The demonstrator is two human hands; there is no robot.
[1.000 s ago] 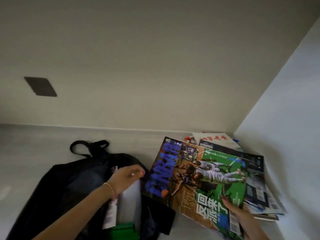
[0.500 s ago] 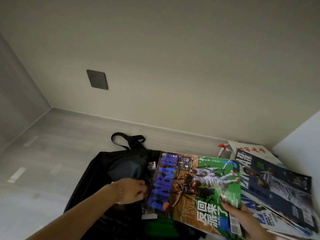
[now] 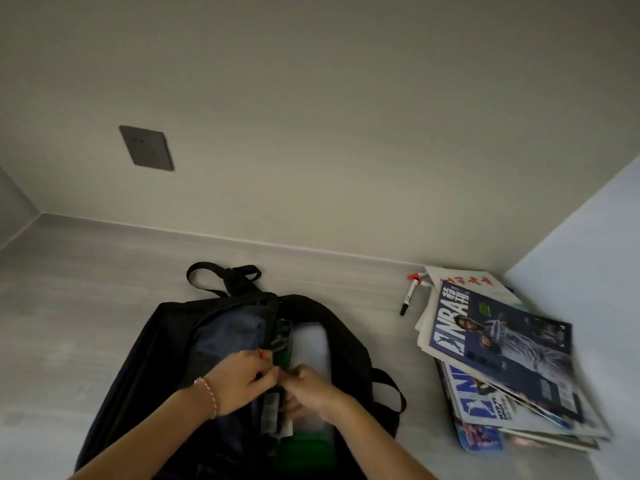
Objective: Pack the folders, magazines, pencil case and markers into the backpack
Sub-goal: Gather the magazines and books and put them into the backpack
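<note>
Step in hand: seating a magazine [image 3: 281, 341] edge-down in the backpack [image 3: 166, 348]. Both hands together at its mouth, left hand [image 3: 242, 379] and right hand [image 3: 308, 386] pinching the magazine's edge. Remaining magazines [image 3: 498, 348] stacked right of the backpack, markers [image 3: 410, 296] just behind them. Next, probably: let go, grab the top of that stack.

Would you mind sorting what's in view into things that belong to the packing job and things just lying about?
Belongs to the job:
- backpack, open on the floor
- magazine going into it, edge up
- magazine pile
- markers beside the pile
- left hand and right hand at the opening

Just there:
- wall plate
</note>
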